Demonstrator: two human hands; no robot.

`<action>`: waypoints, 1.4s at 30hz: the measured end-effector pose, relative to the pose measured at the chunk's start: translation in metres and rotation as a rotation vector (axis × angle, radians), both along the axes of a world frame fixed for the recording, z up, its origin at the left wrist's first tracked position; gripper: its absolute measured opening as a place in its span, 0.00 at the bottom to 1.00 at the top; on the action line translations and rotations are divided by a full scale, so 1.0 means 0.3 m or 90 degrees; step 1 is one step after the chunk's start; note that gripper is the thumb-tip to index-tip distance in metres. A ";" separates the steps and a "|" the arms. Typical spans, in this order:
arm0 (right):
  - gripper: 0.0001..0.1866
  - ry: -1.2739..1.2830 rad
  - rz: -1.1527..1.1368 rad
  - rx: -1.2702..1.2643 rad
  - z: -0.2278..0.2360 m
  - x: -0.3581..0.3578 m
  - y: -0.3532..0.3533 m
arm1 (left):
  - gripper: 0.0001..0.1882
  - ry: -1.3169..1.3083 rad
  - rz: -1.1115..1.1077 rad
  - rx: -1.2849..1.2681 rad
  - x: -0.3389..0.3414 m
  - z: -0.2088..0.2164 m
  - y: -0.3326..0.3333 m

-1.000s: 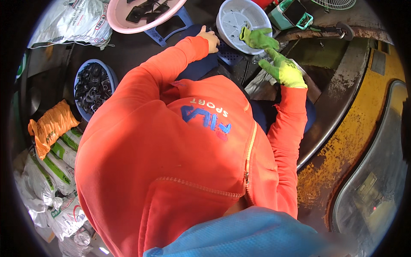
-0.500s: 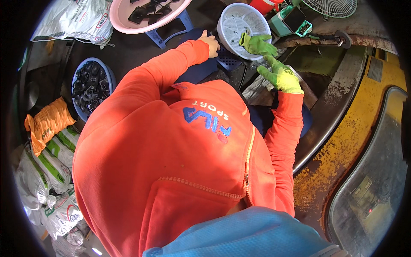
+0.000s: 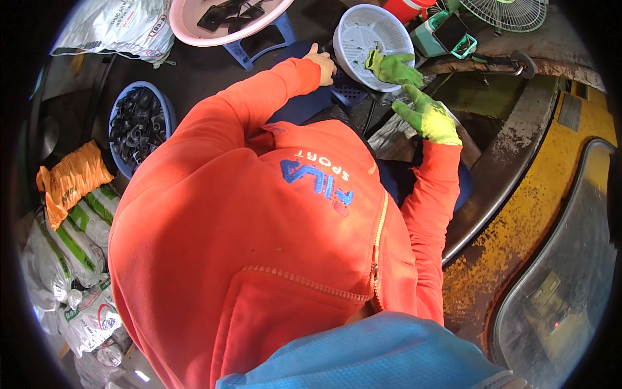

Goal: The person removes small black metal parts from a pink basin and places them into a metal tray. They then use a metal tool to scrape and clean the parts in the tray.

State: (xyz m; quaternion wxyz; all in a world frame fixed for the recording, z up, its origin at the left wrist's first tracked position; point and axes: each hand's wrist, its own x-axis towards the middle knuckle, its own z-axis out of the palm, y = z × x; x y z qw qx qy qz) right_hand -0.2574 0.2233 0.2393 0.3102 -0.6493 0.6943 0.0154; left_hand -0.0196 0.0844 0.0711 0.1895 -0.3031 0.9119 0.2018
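My bare left hand (image 3: 322,67) is by my knee, just left of a pale blue plastic basket (image 3: 346,61). Its fingers are partly stretched out, with nothing seen in them. A green-and-yellow work glove covers my right hand (image 3: 433,118), whose thumb and forefinger are apart. The forefinger points at an empty green glove (image 3: 392,69) lying over the basket's right rim and reaches its edge; I cannot tell whether they touch. Small dark bits lie in the basket.
A pink basin (image 3: 188,32) with black parts stands on a blue stool (image 3: 285,31). At left are a blue tub (image 3: 170,113) of black parts, an orange bag (image 3: 74,181) and white sacks (image 3: 81,246). A yellow rusty machine (image 3: 512,220) fills the right; a fan (image 3: 508,11) stands at the back.
The view has shifted slightly, so things sit a little further right. Both hands and the loose glove keep nearly the same places.
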 end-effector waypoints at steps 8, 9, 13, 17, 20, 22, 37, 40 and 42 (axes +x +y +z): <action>0.35 -0.005 -0.006 -0.012 -0.014 -0.010 0.008 | 0.20 0.003 0.001 -0.004 -0.004 -0.001 0.002; 0.33 -0.006 -0.001 -0.023 -0.014 -0.011 0.009 | 0.20 -0.001 -0.002 -0.005 -0.005 -0.001 0.004; 0.38 -0.020 -0.004 -0.015 -0.011 -0.014 0.010 | 0.20 -0.008 -0.008 -0.015 -0.009 -0.003 0.006; 0.38 -0.020 -0.014 -0.014 -0.005 -0.013 0.014 | 0.20 -0.017 -0.010 -0.028 -0.004 0.001 0.004; 0.37 -0.022 0.003 -0.038 -0.001 -0.010 0.015 | 0.20 -0.008 -0.005 -0.019 0.000 0.006 0.002; 0.37 -0.021 -0.010 -0.024 0.001 -0.007 0.013 | 0.20 -0.014 0.001 0.003 -0.001 0.007 0.002; 0.36 -0.229 -0.126 0.061 -0.055 -0.085 -0.025 | 0.18 0.028 -0.039 -0.039 -0.004 0.101 0.045; 0.34 -0.330 -0.111 0.032 -0.072 -0.113 -0.020 | 0.18 0.037 -0.056 -0.071 0.023 0.155 0.053; 0.32 -0.220 -0.104 -0.002 -0.059 -0.125 -0.012 | 0.18 0.110 0.000 -0.050 0.036 0.192 0.040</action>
